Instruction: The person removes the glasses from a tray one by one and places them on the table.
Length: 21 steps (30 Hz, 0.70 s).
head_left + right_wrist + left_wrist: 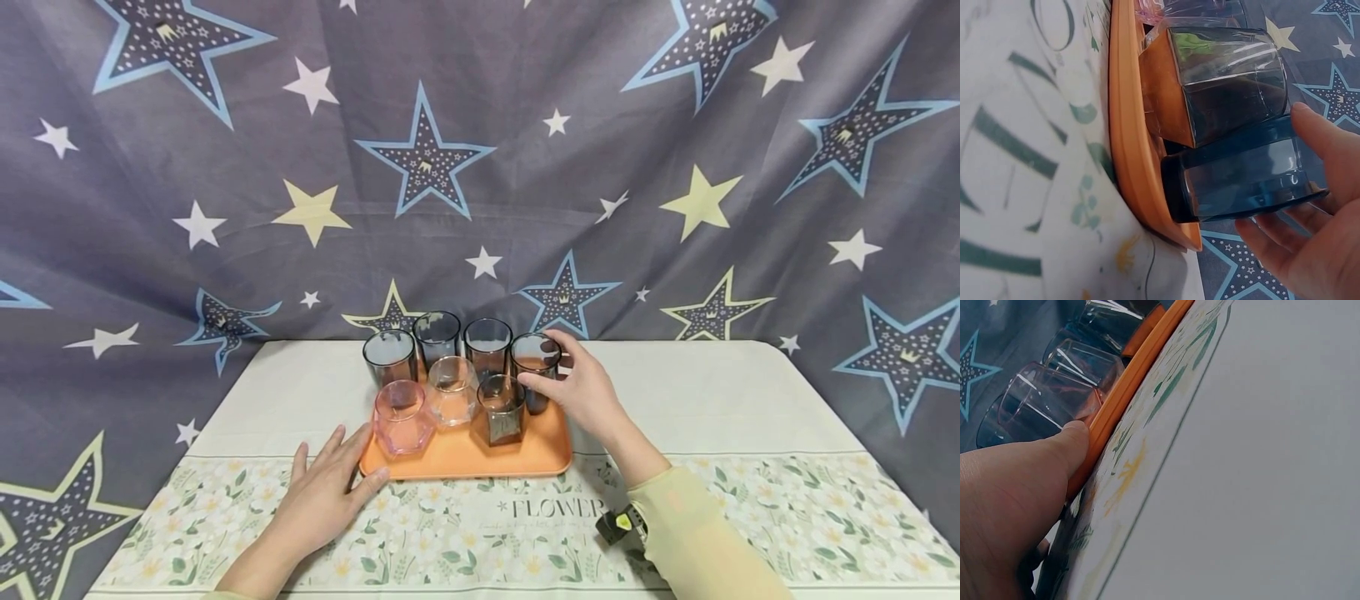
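Note:
On an orange tray (465,467) stand several drinking glasses. At its right end, my right hand (581,387) grips a tall blue-tinted glass (1247,178), the thumb near the rim and the fingers round the far side. That glass is upright, its base inside the tray wall. Beside it stands a smoky grey square-based glass (501,417). A pink glass (401,421) and a clear glass (452,396) occupy the left and middle. My left hand (326,492) rests against the tray's front left corner with fingers extended, its thumb (1072,440) lying at the rim.
Other tall dark-tinted glasses (437,333) line the back of the tray, close together. The table wears a white cloth (720,400) with a floral band. Behind it hangs a grey star-patterned curtain (525,233). A black device (621,525) sits at the right wrist.

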Motion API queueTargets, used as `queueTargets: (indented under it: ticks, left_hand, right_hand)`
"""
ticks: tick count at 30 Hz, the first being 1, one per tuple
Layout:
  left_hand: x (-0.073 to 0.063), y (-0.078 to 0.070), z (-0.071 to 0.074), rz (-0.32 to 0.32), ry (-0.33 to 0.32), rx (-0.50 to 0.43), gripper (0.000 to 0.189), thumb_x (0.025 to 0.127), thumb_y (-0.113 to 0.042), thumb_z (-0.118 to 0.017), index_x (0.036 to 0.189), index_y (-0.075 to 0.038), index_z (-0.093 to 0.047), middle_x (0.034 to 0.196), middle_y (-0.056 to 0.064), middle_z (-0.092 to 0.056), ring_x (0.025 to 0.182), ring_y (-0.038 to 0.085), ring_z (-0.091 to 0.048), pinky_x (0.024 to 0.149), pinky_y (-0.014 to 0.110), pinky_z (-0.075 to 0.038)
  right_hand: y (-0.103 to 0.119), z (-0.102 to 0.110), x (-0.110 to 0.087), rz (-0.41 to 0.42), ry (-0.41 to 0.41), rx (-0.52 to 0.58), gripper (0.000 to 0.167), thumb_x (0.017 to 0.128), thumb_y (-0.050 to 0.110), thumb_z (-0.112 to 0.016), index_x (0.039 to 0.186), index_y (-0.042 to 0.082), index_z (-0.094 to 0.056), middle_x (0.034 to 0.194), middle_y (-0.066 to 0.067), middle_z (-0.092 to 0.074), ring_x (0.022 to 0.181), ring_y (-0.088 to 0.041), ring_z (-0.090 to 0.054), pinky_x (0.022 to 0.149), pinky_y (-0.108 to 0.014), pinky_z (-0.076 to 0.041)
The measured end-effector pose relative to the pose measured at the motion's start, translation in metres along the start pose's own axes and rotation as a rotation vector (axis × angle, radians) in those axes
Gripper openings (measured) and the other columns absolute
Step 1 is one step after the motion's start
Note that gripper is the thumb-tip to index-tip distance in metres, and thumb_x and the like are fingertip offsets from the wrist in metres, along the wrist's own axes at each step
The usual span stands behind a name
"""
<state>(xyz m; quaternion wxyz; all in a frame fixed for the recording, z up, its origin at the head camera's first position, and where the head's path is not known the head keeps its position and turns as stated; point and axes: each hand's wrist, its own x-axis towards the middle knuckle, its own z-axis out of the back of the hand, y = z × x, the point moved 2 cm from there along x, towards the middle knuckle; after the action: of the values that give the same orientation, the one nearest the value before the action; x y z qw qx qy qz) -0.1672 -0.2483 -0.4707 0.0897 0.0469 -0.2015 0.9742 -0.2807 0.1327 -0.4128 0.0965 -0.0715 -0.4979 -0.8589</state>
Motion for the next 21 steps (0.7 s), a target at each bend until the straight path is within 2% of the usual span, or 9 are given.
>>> queueTargets:
  ticks: [5,12,21]
  left_hand:
    - [0.0,0.001,-0.001,-0.002,-0.006,-0.005,0.085,0.11,-0.062,-0.06,0.169,-0.003,-0.044,0.165,0.021,-0.052,0.162,0.051,-0.03,0.123,0.082,0.0]
    - [0.0,0.0,0.0,-0.005,-0.006,-0.006,0.084,0.11,-0.061,-0.06,0.169,-0.003,-0.043,0.165,0.021,-0.052,0.161,0.051,-0.03,0.123,0.082,-0.001]
    - [0.0,0.001,-0.001,0.0,0.006,-0.007,0.086,0.11,-0.064,-0.059,0.17,-0.004,-0.042,0.166,0.021,-0.051,0.162,0.05,-0.029,0.122,0.082,0.0]
  right_hand:
    - [0.002,0.004,0.0,0.004,-0.015,0.036,0.092,0.086,0.041,-0.099,0.163,0.023,-0.053,0.155,-0.014,-0.061,0.109,-0.03,-0.078,0.095,-0.045,-0.063]
    - [0.008,0.012,0.0,-0.022,-0.023,0.097,0.095,0.086,0.04,-0.099,0.165,0.022,-0.051,0.146,-0.019,-0.066,0.121,-0.039,-0.074,0.099,-0.048,-0.062]
    - [0.009,0.028,0.002,-0.026,-0.07,0.059,0.093,0.087,0.046,-0.097,0.165,0.023,-0.051,0.149,-0.017,-0.064,0.133,-0.042,-0.066,0.103,-0.055,-0.059]
